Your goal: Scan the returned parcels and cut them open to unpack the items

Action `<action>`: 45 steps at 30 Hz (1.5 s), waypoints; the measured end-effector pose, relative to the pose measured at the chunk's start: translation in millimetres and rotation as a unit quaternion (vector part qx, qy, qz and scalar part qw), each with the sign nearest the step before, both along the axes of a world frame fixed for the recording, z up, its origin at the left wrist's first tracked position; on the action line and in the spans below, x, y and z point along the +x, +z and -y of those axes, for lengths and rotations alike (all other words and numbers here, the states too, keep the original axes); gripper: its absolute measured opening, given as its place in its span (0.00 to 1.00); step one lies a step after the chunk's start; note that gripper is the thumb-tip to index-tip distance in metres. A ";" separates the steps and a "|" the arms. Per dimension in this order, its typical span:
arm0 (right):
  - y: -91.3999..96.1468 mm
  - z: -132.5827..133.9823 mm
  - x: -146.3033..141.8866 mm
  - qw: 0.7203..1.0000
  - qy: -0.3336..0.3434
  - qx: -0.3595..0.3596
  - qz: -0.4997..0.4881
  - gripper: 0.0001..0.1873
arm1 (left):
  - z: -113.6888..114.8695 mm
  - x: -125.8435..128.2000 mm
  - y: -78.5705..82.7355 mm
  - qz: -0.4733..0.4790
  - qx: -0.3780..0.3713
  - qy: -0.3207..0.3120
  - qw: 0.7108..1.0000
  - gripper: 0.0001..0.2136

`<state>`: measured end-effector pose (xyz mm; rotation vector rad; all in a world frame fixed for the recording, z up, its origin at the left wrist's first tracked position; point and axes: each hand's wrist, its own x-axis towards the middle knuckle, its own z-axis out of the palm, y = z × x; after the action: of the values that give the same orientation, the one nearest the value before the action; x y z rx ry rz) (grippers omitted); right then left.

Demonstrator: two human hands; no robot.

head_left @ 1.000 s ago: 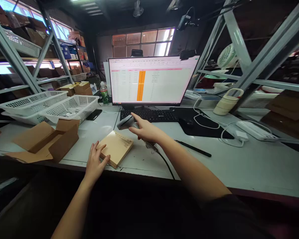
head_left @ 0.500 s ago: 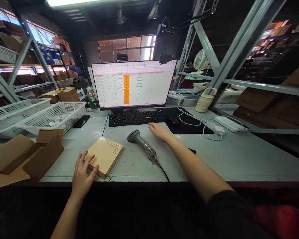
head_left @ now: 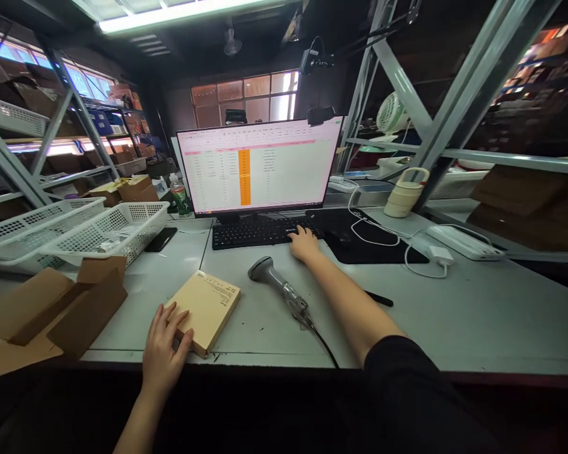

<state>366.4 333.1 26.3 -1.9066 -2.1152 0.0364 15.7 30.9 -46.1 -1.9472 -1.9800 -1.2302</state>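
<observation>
My left hand [head_left: 165, 345] rests at the near left corner of a flat cream-coloured box [head_left: 206, 309] with small dark print. Its fingers are spread over the box's edge and do not wrap round it. My right hand [head_left: 305, 243] reaches forward to the right end of a black keyboard [head_left: 250, 233], fingers apart and over the keys; whether a key is pressed I cannot tell. Between my arms lies a grey handheld barcode scanner [head_left: 281, 287], its cable running off the near edge. A monitor [head_left: 288, 170] behind the keyboard displays a spreadsheet with an orange column.
On the left are an open cardboard box [head_left: 92, 315], white plastic baskets [head_left: 142, 221] and a phone [head_left: 161, 239]. A mouse [head_left: 343, 239] sits on a black mat [head_left: 378, 252]. Further right stand a cream lidded cup [head_left: 404, 197] and a white power strip [head_left: 466, 241] with cables.
My right hand has moved onto the right end of the keyboard, its fingers now over the keys. My left hand stays on the box. The view has shifted slightly.
</observation>
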 end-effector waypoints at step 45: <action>21.2 257.1 -103.7 0.801 0.424 -0.087 -0.415 0.33 | 9.8 67.9 74.7 0.001 0.233 -0.119 0.965 0.22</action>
<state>262.6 75.9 47.5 -0.5840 -2.0815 1.0600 83.6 21.1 28.6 -1.9621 -1.3144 -1.5755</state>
